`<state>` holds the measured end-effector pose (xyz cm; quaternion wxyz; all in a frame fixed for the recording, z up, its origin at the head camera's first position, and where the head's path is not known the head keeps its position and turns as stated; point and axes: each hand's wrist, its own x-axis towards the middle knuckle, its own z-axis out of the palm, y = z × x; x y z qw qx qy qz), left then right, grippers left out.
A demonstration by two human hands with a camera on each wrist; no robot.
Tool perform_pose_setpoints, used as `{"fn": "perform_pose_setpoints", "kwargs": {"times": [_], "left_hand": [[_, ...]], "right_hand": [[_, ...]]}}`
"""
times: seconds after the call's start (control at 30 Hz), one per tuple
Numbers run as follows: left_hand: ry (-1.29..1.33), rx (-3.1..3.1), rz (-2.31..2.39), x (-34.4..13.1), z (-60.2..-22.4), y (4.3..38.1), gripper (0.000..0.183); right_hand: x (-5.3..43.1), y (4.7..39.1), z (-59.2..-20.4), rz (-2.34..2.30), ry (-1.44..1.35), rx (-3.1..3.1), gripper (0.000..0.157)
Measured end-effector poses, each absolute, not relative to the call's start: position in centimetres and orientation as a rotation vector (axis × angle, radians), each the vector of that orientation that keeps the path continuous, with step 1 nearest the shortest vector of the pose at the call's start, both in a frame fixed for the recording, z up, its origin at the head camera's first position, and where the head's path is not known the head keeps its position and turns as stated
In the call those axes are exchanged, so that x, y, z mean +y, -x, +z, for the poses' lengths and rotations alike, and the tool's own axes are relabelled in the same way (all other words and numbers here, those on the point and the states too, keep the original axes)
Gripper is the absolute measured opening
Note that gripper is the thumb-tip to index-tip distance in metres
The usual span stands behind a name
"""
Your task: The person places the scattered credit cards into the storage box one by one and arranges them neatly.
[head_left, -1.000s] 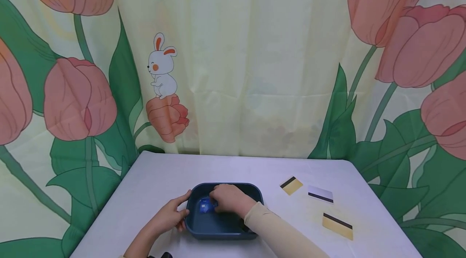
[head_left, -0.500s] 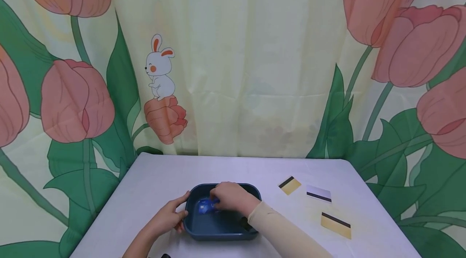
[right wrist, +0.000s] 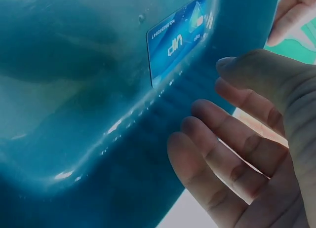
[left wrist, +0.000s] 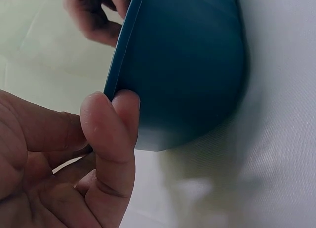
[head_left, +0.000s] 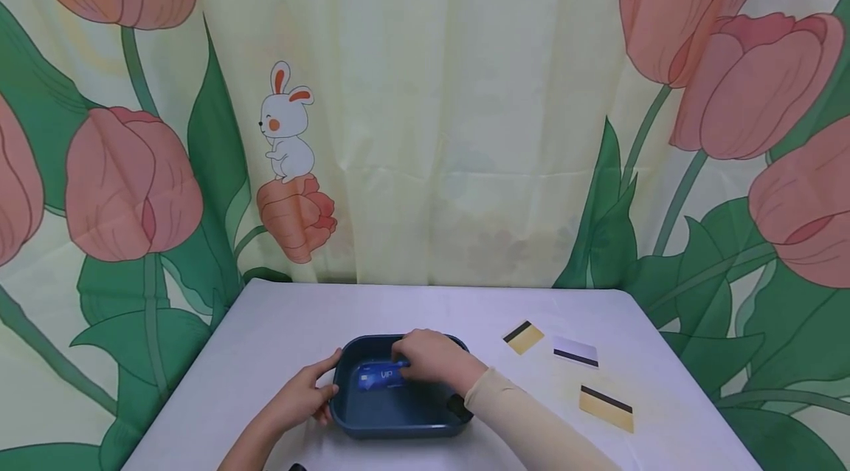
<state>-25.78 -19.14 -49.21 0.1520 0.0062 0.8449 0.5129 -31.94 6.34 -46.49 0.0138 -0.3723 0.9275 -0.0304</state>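
Observation:
A dark blue rectangular basin (head_left: 392, 432) stands on the white table. A blue card marked VIP (right wrist: 175, 43) lies on its floor, near the far wall; bubbles dot the floor edge around it. My left hand (head_left: 299, 399) holds the basin's left rim, thumb and fingers pinching the wall (left wrist: 182, 65) in the left wrist view. My right hand (head_left: 434, 359) hovers over the basin's far right part, overlapping the card's right end in the head view. In the right wrist view its fingers (right wrist: 205, 156) are loosely bent, apart from the card and holding nothing.
Right of the basin lie a small gold card (head_left: 524, 337), a silvery card (head_left: 575, 351) and a larger gold card (head_left: 607, 408), each with a dark stripe. A tulip-printed curtain (head_left: 412, 124) hangs behind the table.
My right hand has drawn back to the right off the blue card, so more of its face shows. My left hand keeps its hold on the rim. The head view has shifted slightly.

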Motion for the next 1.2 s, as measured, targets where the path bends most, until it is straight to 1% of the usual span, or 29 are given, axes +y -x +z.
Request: {"fn": "perform_pose_setpoints", "kwargs": {"times": [0.3,0.9,1.2], "left_hand": [[-0.031,2.44,1.456,-19.3,-49.0,26.1,0.066],[-0.012,2.419,1.459,-19.7,-49.5,26.3,0.066],[-0.018,2.42,1.473,-19.8,-49.2,26.2,0.066]], "right_hand": [[8.2,31.8,-45.9,-0.077,1.193,2.911,0.018],[11.4,31.9,-44.7,-0.213,1.131,2.94,0.015],[13.5,32.1,-44.0,-0.298,1.054,2.953,0.017]]}}
